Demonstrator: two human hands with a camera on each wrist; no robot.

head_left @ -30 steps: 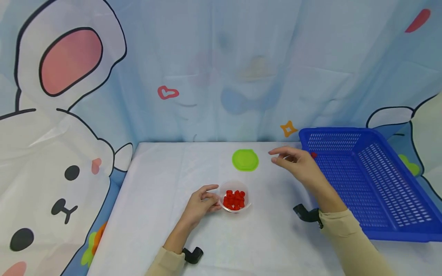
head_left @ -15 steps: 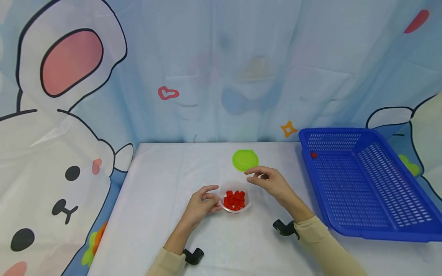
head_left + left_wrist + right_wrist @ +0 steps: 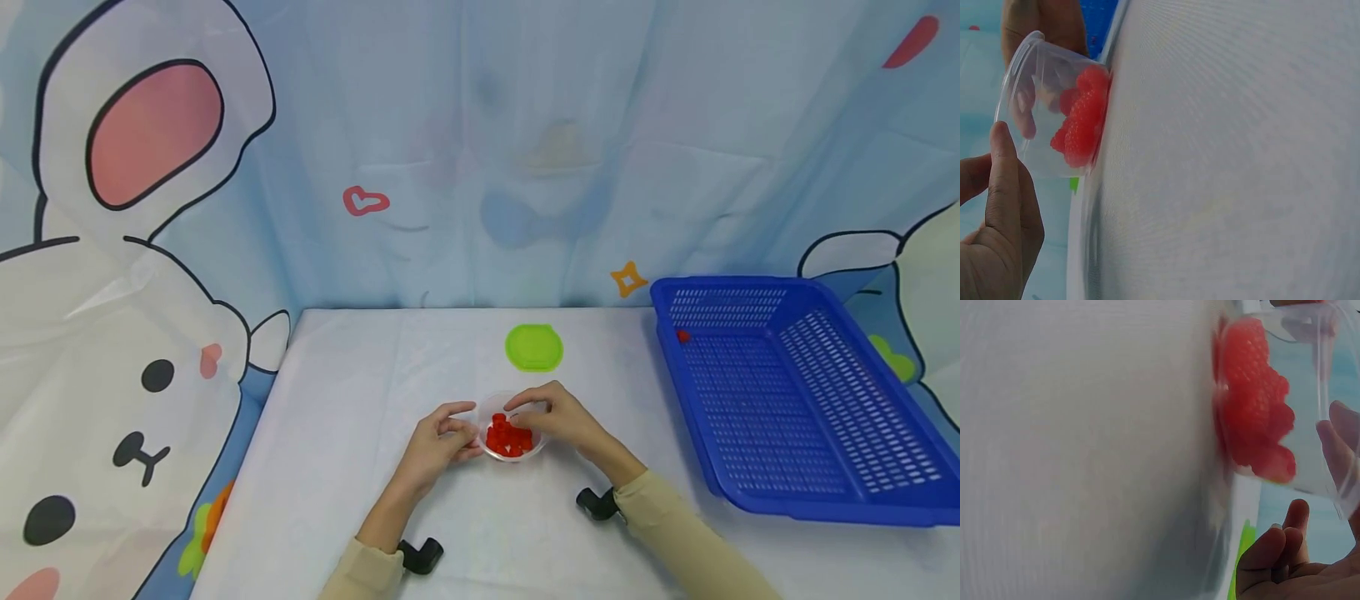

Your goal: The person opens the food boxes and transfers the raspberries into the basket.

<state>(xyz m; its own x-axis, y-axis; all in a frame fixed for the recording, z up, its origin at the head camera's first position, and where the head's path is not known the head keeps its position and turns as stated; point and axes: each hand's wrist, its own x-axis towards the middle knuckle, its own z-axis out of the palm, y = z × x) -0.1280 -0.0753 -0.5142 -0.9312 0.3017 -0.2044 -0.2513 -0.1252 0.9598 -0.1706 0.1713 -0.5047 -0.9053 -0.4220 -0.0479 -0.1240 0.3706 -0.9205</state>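
The right hand [image 3: 562,417] is nearer the small, bumpy, red raspberry-like pieces [image 3: 502,437], which lie directly under its fingertips, slightly toward the near edge of the tabletop, covered in white cloth [image 3: 360,400]. They are heaped on the bottom of a round, clear plastic cup [image 3: 492,403], which stands upright about midway along the tabletop, well in from the near and far edges. The pieces look squat and tumbled together, so no shared long axis shows. The right hand comes over the cup's right rim; its thumb and forefinger hang inside, tips slightly parted, and nothing is seen between them. Both wrist views, looking through the clear wall, show these tips above and just beside the heap, seemingly apart from it. The left hand [image 3: 435,442] is at the cup's left side, a fingertip touching the rim; whether it pinches the rim or merely rests against it I cannot tell. A flat, round, bright green disc [image 3: 534,348] lies beyond the cup, near the far edge. A blue, rectangular plastic mesh basket [image 3: 847,515] stands at the tabletop's right, with a single red piece [image 3: 683,336] against its left wall, near the far left corner.
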